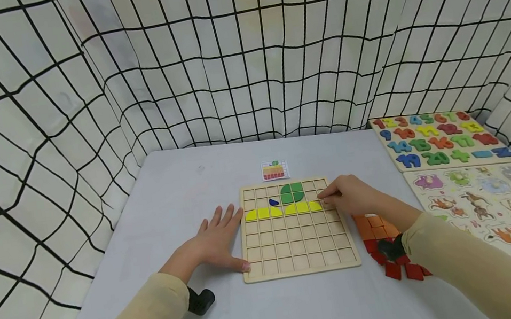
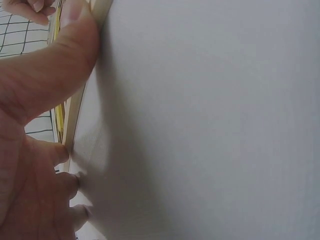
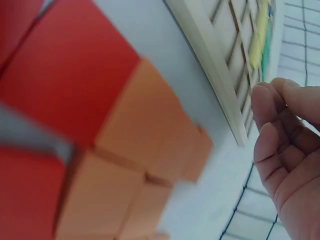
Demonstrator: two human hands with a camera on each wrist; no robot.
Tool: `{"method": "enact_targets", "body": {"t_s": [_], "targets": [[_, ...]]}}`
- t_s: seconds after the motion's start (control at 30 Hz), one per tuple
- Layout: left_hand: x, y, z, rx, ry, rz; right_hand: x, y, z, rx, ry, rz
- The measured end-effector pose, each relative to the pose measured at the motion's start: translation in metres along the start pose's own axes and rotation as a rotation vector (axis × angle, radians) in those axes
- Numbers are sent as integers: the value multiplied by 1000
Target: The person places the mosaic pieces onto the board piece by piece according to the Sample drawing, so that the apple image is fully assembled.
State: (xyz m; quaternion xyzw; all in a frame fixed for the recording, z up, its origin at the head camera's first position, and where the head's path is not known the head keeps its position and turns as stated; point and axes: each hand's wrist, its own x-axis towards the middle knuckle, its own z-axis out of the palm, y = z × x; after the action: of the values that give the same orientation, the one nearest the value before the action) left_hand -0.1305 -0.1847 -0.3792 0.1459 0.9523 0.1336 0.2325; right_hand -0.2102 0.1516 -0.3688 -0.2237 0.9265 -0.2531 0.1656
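Board point(image 1: 302, 272) with a shallow wooden grid lies flat at the middle of the desk point(image 1: 168, 192), under both your hands. Mind the row of yellow pieces point(image 1: 297, 209) across it: your right hand point(image 1: 353, 194) is right at the row's right end, so a careless knuckle could probably nudge the last one out of its cell. The small blue piece point(image 1: 273, 202) and the green pieces point(image 1: 291, 193) sit just above that row, toward the board's far edge, and a jolt to the frame might unsettle them too.

Your right wrist is another likely cause of trouble. Its black camera point(image 1: 388, 249) hangs over the orange tiles point(image 1: 376, 223) and red tiles point(image 1: 393, 270) beside the board's near right corner, and could scatter them if you dip.

As for pose, your right forearm slants in from the desk's right side, fingers curled, with thumb and index tips pressed together over the board's right edge; you cannot tell from these views whether that grip pinches a piece. Your left hand point(image 1: 213, 243) is spread along the board's left edge, its thumb touching the frame near the near left corner and its fingers pointing toward the far edge.
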Motion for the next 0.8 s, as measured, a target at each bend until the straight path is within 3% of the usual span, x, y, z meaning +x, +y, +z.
{"method": "enact_targets", "body": {"t_s": [0.2,0.33,0.5,0.8], "targets": [[0,1,-1,2,-6,-5,-15,20,-18,-50,38,43],[1,1,-2,11,-10,-11,-25,33,-23,-88,-15,57],[2,0,-2,12,-8,-11,-30,43,-19,-63,-78,52],[3,1,0,3,-12,-13,-31,47,-12,-62,-58,46]]}}
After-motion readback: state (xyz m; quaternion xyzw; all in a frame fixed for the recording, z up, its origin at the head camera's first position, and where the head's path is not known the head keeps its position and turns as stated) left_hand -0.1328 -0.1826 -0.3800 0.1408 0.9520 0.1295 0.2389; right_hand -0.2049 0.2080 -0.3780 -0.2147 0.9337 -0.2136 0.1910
